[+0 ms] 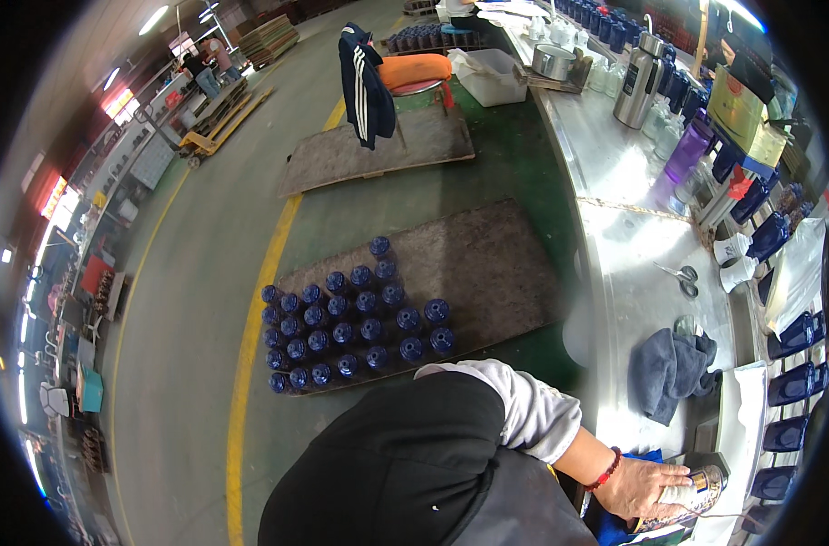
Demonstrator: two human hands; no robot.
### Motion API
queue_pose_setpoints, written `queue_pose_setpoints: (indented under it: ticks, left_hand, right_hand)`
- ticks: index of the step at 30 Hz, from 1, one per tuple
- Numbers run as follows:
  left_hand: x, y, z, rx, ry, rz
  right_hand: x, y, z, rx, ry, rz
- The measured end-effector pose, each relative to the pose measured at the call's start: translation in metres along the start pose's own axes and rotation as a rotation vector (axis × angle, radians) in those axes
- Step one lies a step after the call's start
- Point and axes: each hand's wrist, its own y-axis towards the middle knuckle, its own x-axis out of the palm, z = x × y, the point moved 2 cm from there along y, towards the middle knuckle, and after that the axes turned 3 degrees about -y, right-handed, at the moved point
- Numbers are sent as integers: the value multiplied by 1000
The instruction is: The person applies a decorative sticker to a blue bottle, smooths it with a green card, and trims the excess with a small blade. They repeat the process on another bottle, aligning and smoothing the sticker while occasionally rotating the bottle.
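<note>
My left hand [640, 490], with a red bead bracelet at the wrist, reaches over the metal workbench at the lower right. Its fingers are bent round a rounded, bottle-like piece [706, 484] with a gold, white and dark pattern. White tape or a cover wraps one finger. Part of the piece is hidden under the hand, and a thin cord or wire runs beside it. Blue material [646, 457] lies under the wrist. My right hand is out of sight. Farther along the bench lie a crumpled dark grey cloth [667, 373] and scissors [685, 277].
Dark blue glossy bottles [342, 332] stand in rows on a board [487, 259] on the floor. A steel flask [639, 80], a purple cup [687, 150] and a metal pot [553, 62] stand on the bench. Blue containers [788, 387] line its right side. A jacket [364, 86] hangs by an orange-covered seat [414, 71].
</note>
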Motion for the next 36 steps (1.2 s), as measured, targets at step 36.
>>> queue_pose_setpoints:
  ticks: [36]
  left_hand:
    - [-32,2,12,-83,-160,-384]
  right_hand:
    - [-59,-80,4,12,309,356]
